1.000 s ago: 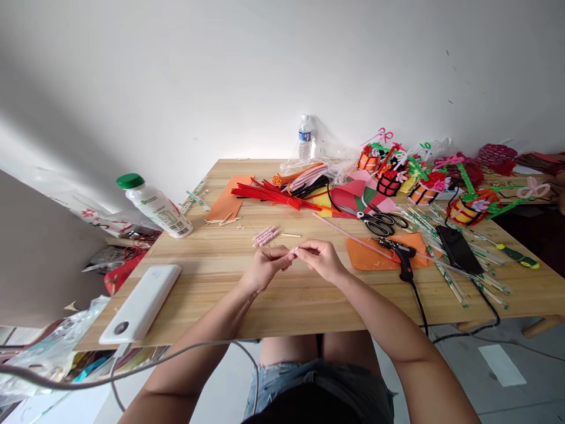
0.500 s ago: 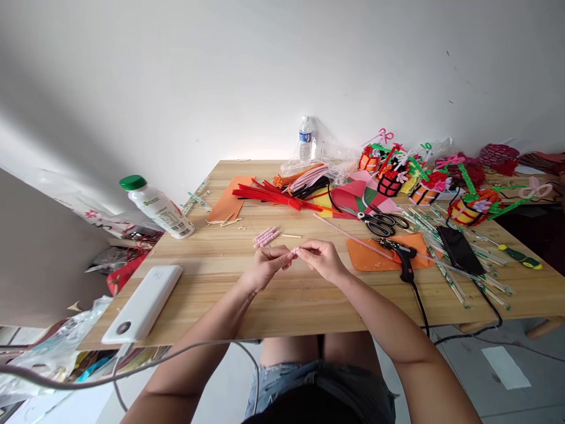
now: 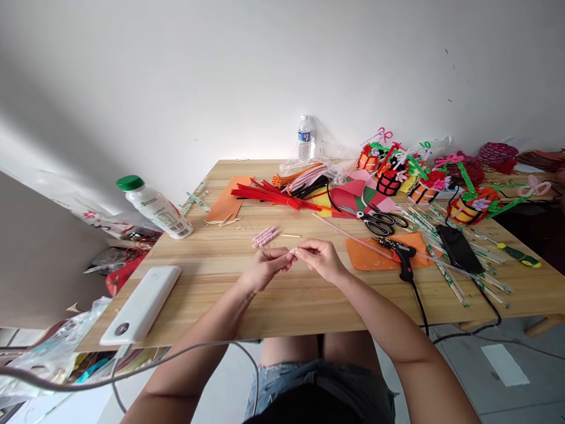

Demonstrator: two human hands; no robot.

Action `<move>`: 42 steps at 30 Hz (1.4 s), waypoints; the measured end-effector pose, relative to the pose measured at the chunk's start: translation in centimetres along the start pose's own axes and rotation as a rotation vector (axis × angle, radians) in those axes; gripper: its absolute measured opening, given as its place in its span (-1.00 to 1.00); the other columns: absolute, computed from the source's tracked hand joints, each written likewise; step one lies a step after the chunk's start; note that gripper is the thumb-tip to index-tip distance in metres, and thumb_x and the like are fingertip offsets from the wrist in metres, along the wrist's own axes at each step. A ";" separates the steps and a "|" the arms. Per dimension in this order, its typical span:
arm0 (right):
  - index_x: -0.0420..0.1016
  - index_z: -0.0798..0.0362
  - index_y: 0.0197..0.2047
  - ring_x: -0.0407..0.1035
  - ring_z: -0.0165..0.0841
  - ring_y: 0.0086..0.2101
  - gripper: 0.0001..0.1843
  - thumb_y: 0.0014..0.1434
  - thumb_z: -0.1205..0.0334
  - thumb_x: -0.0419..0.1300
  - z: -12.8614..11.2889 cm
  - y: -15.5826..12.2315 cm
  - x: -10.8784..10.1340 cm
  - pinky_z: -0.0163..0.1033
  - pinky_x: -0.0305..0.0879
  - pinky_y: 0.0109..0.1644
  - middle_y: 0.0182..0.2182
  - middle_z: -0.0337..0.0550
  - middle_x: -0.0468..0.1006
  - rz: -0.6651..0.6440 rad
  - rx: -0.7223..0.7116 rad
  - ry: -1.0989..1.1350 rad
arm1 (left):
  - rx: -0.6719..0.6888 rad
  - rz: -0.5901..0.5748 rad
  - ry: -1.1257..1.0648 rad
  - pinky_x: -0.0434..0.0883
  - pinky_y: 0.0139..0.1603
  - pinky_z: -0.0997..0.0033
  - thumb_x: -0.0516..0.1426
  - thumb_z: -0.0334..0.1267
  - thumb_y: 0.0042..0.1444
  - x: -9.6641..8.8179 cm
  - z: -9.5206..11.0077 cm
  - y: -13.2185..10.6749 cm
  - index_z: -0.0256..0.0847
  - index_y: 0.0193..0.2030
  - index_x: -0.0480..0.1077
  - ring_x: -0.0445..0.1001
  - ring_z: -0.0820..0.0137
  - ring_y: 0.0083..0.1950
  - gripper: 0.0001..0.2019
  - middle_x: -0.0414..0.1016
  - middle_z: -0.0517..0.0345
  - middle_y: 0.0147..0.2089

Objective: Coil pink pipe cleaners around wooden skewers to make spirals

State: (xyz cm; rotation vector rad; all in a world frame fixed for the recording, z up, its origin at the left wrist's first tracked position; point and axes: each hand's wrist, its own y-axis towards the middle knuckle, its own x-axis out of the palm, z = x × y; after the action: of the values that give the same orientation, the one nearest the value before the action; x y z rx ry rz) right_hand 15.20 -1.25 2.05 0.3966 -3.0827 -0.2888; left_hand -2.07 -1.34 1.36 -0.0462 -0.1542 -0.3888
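Observation:
My left hand (image 3: 265,268) and my right hand (image 3: 321,258) meet over the middle of the wooden table (image 3: 282,294), fingers pinched together on a small pink pipe-cleaner piece (image 3: 292,251) held between them. Just beyond the hands lie a few coiled pink pipe-cleaner pieces (image 3: 265,236) and a short wooden stick (image 3: 290,235). A long pink pipe cleaner (image 3: 348,234) lies slanted to the right of my right hand.
A white power bank (image 3: 141,303) and a green-capped bottle (image 3: 154,206) sit at left. Red, orange and pink pipe cleaners (image 3: 282,188), scissors (image 3: 379,221), a black glue gun (image 3: 401,256), a phone (image 3: 459,248), a water bottle (image 3: 304,138) and finished flower baskets (image 3: 424,176) crowd the far and right side.

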 end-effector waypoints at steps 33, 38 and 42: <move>0.60 0.16 -0.35 0.11 -0.58 -0.68 -0.70 0.02 0.05 0.30 -0.1 0.0 0.1 -0.39 -0.03 -0.67 -0.48 -0.14 0.55 -0.010 0.052 0.032 | 0.154 0.091 0.203 0.19 -0.44 0.43 0.31 -0.06 -0.08 0.1 0.2 0.2 -0.24 -0.54 0.52 0.23 0.47 -0.46 -0.74 0.33 0.19 -0.51; 0.58 0.15 -0.36 0.11 -0.57 -0.68 -0.70 0.02 0.05 0.30 -0.1 0.0 -0.1 -0.39 -0.03 -0.67 -0.54 -0.20 0.51 -0.007 0.059 0.063 | 0.058 -0.047 0.069 0.24 -0.39 0.42 0.26 0.01 -0.03 0.3 0.4 -0.2 -0.29 -0.41 0.55 0.30 0.44 -0.41 -0.66 0.38 0.11 -0.47; 0.55 0.16 -0.40 0.12 -0.56 -0.67 -0.73 0.01 0.07 0.31 -0.3 -0.1 0.0 -0.40 -0.02 -0.66 -0.61 -0.26 0.44 -0.016 0.046 0.070 | -0.142 -0.148 -0.132 0.24 -0.43 0.42 0.23 0.07 -0.01 0.0 0.1 -0.3 -0.38 -0.36 0.54 0.30 0.46 -0.48 -0.57 0.42 0.05 -0.50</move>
State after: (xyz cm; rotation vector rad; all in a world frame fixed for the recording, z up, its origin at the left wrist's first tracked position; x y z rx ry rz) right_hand 15.27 -1.40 2.33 0.4238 -3.0240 -0.2003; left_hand -2.18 -1.59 1.49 -0.2017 -0.2611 -0.5443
